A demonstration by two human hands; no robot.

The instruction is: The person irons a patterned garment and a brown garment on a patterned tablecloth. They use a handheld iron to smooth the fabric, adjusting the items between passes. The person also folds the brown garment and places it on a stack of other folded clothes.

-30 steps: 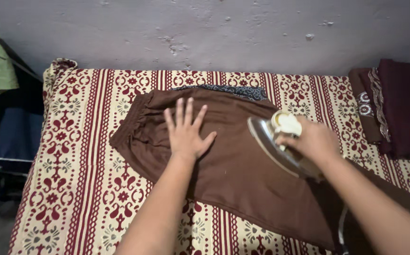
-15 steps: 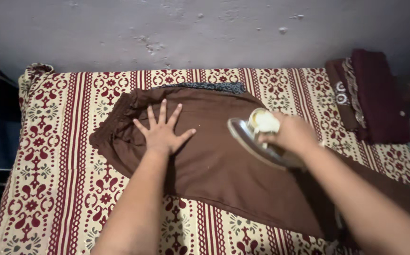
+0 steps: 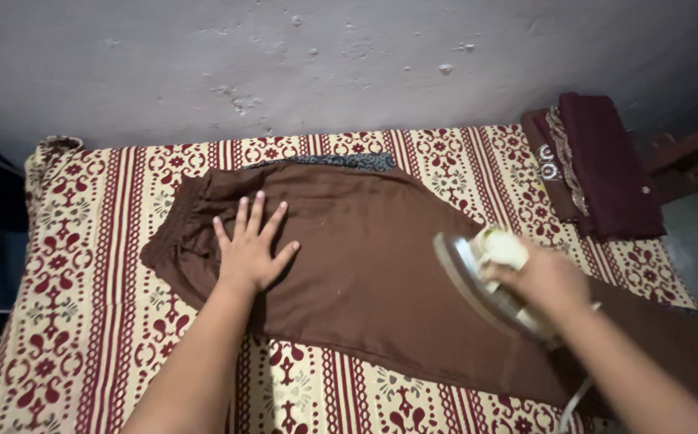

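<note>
The left hand [image 3: 250,251] lies flat with its fingers spread on the brown trousers [image 3: 381,273], pressing the cloth just inside the gathered waistband end, and holds nothing. It sat in much the same spot on the garment a second ago, so the cloth has stayed pinned. The right hand [image 3: 544,281] is closed around the pale handle of the iron [image 3: 490,281], which is tipped so its flat sole faces left and partly up instead of lying flat on the fabric; its cord trails down toward the near edge of the bed. Against the earlier pictures the iron has drawn away from the left hand, from near the middle of the trousers toward the leg that runs out to the near right corner of the bed, so a wider stretch of smooth brown cloth now shows between the two hands. That suggests the waist and seat part has had its pass and the leg section is the stretch now under the iron, with the sole still lifted off. The trousers lie spread across the middle of the patterned bed sheet [image 3: 84,321], waistband toward the left edge. A strip of dark patterned cloth [image 3: 341,161] peeks out from under their far side, and a folded maroon garment [image 3: 606,169] sits at the far right corner, well apart from both hands
</note>
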